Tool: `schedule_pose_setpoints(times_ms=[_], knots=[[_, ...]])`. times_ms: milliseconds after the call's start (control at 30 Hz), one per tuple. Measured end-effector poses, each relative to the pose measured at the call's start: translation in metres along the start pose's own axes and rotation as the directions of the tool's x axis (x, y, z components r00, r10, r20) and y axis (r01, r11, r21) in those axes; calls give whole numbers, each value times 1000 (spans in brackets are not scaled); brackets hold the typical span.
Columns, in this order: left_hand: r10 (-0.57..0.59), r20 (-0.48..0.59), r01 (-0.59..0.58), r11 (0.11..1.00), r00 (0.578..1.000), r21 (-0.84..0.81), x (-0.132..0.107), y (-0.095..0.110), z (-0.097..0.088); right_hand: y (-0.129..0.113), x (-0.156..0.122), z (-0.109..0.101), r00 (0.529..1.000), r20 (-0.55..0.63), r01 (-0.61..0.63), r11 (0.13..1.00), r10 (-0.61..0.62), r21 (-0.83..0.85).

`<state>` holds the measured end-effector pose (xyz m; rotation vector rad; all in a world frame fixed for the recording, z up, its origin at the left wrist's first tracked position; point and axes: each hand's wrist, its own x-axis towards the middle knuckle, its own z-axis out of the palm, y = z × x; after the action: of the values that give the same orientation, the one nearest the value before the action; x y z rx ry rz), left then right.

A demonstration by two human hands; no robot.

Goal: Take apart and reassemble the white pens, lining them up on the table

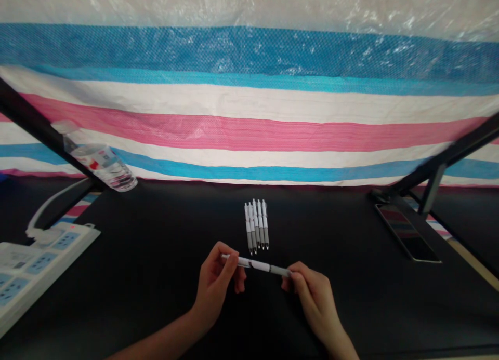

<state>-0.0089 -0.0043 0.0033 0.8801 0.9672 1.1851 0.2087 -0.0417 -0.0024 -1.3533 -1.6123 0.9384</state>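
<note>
Pen (259,265) pinched at both ends

The left hand (213,279) was clamped, thumb against fingers, on the white end, and the right hand (315,292) was closed on the grey one. The pen lay crosswise between them over the black table (163,235), just on the wearer's side of five similar pens (256,225) set side by side.

Slipping seemed the likeliest fault: the slim barrel looked smooth, each hold covered only a short stretch, and a tug from one side could have drawn it out of the other fingers. If dropped, it might have rolled across the flat surface. The row was near the left fingertips, so a careless sweep could have knocked its pens out of line.

White, probably plastic, gave way to a duller grey section, with a dark patch partway along the barrel. The five had shiny, tapered tips facing the wearer. Beyond them hung a striped woven sheet (249,136), glossy and wrinkled toward its top.
</note>
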Motion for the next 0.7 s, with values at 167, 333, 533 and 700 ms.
schedule_pose_setpoints(times_ms=[167, 333, 533, 700], knots=[[6, -25, -6, 1000, 1000, 27, 2, -1, -1, 1, 1, 2, 1000, -20, -5, 999, 6, 53], [9, -13, -8, 999, 1000, 52, 3, 2, -1, -5, 2, 0, 999, 53, 1, 1000, 0, -27], [39, 48, -42, 997, 998, 65, 4, 4, -2, -8, 1, 2, 983, 122, -160, 961, 135, 224], [33, 11, -34, 998, 999, 58, 4, 1, -2, -13, 2, 2, 986, 144, -108, 987, 90, 118]])
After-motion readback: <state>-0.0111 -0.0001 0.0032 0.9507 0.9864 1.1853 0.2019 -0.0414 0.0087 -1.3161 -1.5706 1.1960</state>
